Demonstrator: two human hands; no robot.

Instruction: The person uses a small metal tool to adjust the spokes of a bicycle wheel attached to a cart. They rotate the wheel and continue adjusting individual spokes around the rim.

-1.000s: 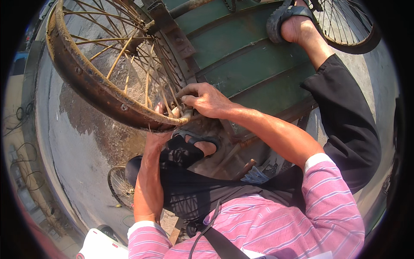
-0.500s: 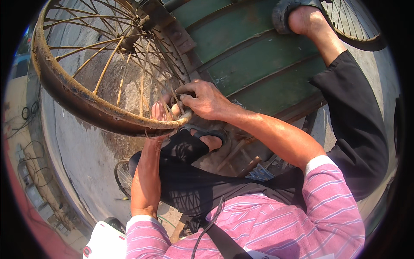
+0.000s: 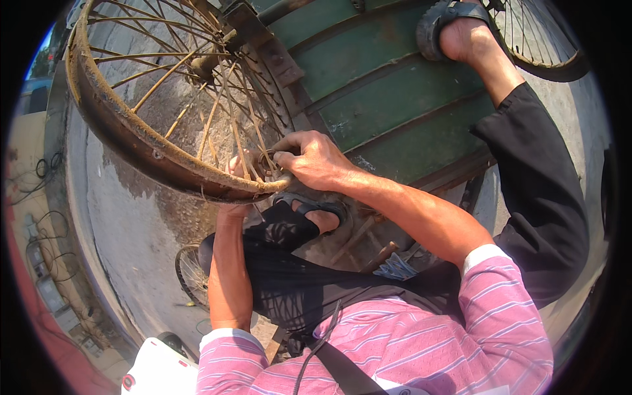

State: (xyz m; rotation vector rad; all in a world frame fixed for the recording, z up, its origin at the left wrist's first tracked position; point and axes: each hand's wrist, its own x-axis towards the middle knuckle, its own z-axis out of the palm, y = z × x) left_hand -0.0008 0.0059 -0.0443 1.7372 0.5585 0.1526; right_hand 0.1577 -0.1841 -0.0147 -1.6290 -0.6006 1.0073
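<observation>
A rusty spoked wheel rim (image 3: 151, 148) hangs at the upper left around a greasy hub (image 3: 204, 64). At its lower right, my right hand (image 3: 309, 160) has thumb and forefinger closed together among the spokes (image 3: 208, 122); what they grip is too small and shadowed to make out. My left hand (image 3: 237, 168) reaches up from below behind the rim, fingers curled among the spoke ends, mostly hidden by rim and spokes.
A ridged green metal panel (image 3: 388, 92) with a dark frame lies beside the wheel, my sandalled foot (image 3: 464, 41) raised at its far end. Other bicycle wheels (image 3: 191, 276) stand around. Cables (image 3: 43, 171) run at the left edge; a white object (image 3: 158, 368) is bottom left.
The view has shifted slightly, moving the wheel in the picture. My right fingers remain at the same part of the rim, a little re-angled; my left fingers have shifted slightly behind the spokes.
</observation>
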